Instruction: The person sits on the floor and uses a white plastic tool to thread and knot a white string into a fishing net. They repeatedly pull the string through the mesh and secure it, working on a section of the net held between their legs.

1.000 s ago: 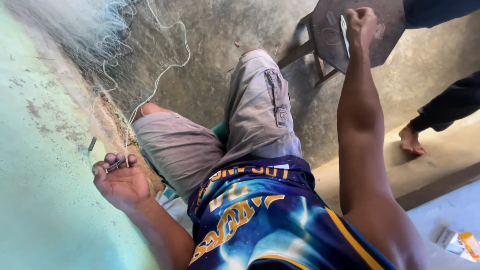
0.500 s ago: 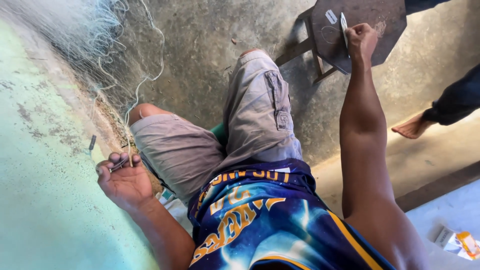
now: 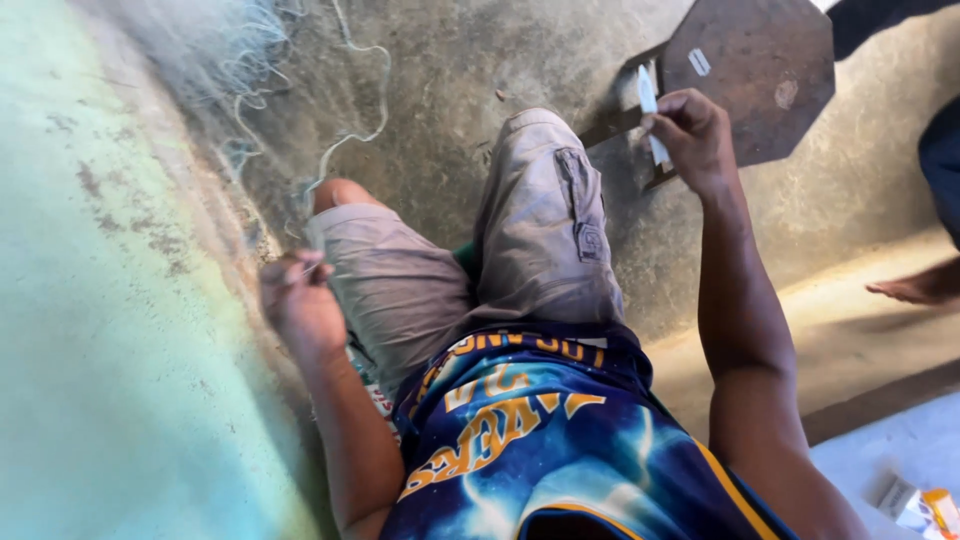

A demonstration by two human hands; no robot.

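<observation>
Fingers of the right hand (image 3: 690, 135) are pinching a slim white netting needle (image 3: 650, 110), which is now coming back toward the body from its farther reach a second ago, though it is hovering yet over the dark octagonal board (image 3: 760, 75) on the concrete floor (image 3: 450, 80). Meanwhile the left hand (image 3: 300, 300) is turning over: earlier it was lying palm-up with fingers spread, and now it is curling shut on a thin strand of the pale fishing net (image 3: 250, 90) beside the tan shorts (image 3: 480, 260). Line between the two hands is too fine to trace. Another person's bare foot (image 3: 915, 288) is stepping at the right edge.
</observation>
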